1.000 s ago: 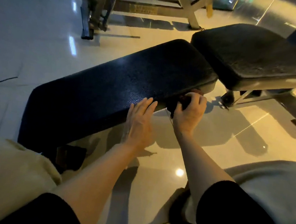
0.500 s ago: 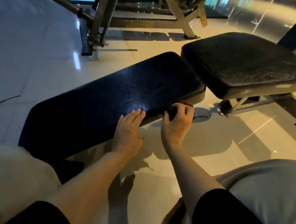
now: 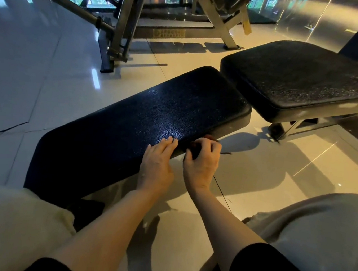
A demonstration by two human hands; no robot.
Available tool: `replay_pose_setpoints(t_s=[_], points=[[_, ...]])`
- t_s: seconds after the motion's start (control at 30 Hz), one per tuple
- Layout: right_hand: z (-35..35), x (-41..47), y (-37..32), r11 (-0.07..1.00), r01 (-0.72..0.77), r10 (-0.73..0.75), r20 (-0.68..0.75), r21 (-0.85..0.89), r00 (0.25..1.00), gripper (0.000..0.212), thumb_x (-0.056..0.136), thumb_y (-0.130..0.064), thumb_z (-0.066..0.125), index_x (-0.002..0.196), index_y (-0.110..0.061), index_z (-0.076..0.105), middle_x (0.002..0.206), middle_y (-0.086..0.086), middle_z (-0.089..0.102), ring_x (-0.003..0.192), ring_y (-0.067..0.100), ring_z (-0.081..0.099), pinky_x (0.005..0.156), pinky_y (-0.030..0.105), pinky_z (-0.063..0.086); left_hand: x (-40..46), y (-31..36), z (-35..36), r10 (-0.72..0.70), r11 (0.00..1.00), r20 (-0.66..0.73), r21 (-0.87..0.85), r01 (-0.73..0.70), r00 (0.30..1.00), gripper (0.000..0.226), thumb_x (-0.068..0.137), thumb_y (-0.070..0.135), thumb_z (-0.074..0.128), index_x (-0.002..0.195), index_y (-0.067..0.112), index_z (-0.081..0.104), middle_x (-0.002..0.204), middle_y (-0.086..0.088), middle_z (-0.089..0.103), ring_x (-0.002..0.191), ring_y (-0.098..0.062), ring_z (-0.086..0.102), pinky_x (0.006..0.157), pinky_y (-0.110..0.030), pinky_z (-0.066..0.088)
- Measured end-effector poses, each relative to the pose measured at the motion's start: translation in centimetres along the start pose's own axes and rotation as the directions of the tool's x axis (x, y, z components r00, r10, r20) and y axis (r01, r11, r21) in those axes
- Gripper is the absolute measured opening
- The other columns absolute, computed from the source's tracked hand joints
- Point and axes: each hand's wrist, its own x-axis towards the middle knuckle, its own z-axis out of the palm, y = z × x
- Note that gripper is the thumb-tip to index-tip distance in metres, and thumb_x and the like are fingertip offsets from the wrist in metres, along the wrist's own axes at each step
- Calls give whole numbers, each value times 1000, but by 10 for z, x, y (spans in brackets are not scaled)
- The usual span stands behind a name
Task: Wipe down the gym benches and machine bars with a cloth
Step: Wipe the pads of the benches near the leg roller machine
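Observation:
A long black padded bench (image 3: 144, 119) runs diagonally across the floor in front of me. My left hand (image 3: 157, 161) rests flat on its near edge, fingers straight. Just to the right, my right hand (image 3: 203, 161) grips a small dark cloth (image 3: 195, 149) bunched against the pad's near side edge. Most of the cloth is hidden under my fingers. A second black seat pad (image 3: 299, 81) stands on a metal frame at the upper right, close to the long pad's far end.
A steel machine frame (image 3: 128, 21) with a long bar (image 3: 70, 4) stands at the back on the glossy tile floor (image 3: 27, 66). My knees in light trousers sit at the bottom left and right. The seat's metal base (image 3: 283, 130) lies to the right.
Both hands have slid left along the bench's near edge, the right one keeping the cloth against the pad. My view has tilted up, showing more of the machine frame.

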Motion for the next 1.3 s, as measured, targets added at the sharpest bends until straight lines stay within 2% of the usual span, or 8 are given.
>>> replay_pose_setpoints(t_s=[0.13, 0.33, 0.53, 0.7, 0.77, 1.03, 1.2, 1.3], points=[[-4, 0, 1, 1000, 13, -14, 81, 15, 997, 19, 76, -3, 68, 93, -7, 61, 100, -1, 41, 87, 14, 45, 76, 8, 29, -1, 0, 2, -13, 999, -34, -36, 12, 999, 66, 87, -5, 51, 147, 18, 35, 154, 0, 33, 145, -14, 22, 120, -35, 5], [-20, 41, 15, 960, -276, 273, -65, -36, 960, 25, 80, -6, 66, 104, -7, 59, 110, 12, 48, 95, 29, 52, 82, 22, 33, 0, 1, 1, -20, 1000, -3, -18, 20, 1000, 71, 88, -4, 47, 151, 23, 25, 157, 5, 23, 146, -9, 15, 118, -29, -2], [0, -17, -1, 999, -1, -6, 189, 37, 982, 18, 76, -3, 71, 92, -8, 63, 95, 1, 46, 79, 12, 46, 71, 3, 30, 0, -1, 2, -5, 999, -16, -33, 5, 1000, 68, 87, -3, 51, 148, 20, 32, 155, 0, 31, 145, -13, 21, 119, -33, 2], [-17, 36, 14, 983, -180, 181, -207, 26, 961, 20, 75, -2, 69, 94, -5, 64, 101, 15, 56, 87, 22, 51, 78, 12, 30, -1, 1, -1, -16, 999, -8, -41, 15, 1000, 71, 87, -6, 49, 150, 21, 28, 156, 3, 27, 144, -12, 21, 119, -31, 1], [-23, 50, 14, 971, -239, 237, -235, 23, 943, 20, 77, -4, 68, 97, -5, 63, 106, 15, 55, 90, 23, 52, 79, 13, 30, -2, 0, -1, -18, 1000, 3, -14, 18, 1000, 72, 89, -4, 48, 151, 23, 24, 157, 5, 23, 145, -10, 18, 118, -29, -2], [5, -27, 3, 995, 28, -48, 216, 96, 975, 24, 70, 0, 73, 91, -9, 65, 96, -2, 48, 82, 5, 45, 75, 0, 32, 1, 1, 3, -11, 998, -53, -57, 8, 999, 63, 86, -3, 53, 144, 18, 41, 150, -3, 39, 141, -17, 31, 119, -38, 9], [-19, 33, 15, 990, -118, 128, -144, 79, 981, 21, 76, -2, 71, 95, -6, 63, 100, 4, 48, 90, 15, 48, 82, 10, 33, -1, 2, 7, -30, 997, -127, -80, 20, 991, 58, 81, -11, 57, 134, 11, 53, 136, -8, 53, 128, -24, 47, 111, -53, 32], [-30, 59, 20, 980, -184, 197, -220, 77, 955, 27, 77, -4, 70, 102, -7, 61, 109, 10, 49, 98, 21, 50, 87, 16, 34, 3, 6, 9, 13, 997, -170, -77, -26, 985, 55, 77, -14, 60, 128, 7, 58, 131, -10, 57, 122, -26, 53, 112, -54, 29]])
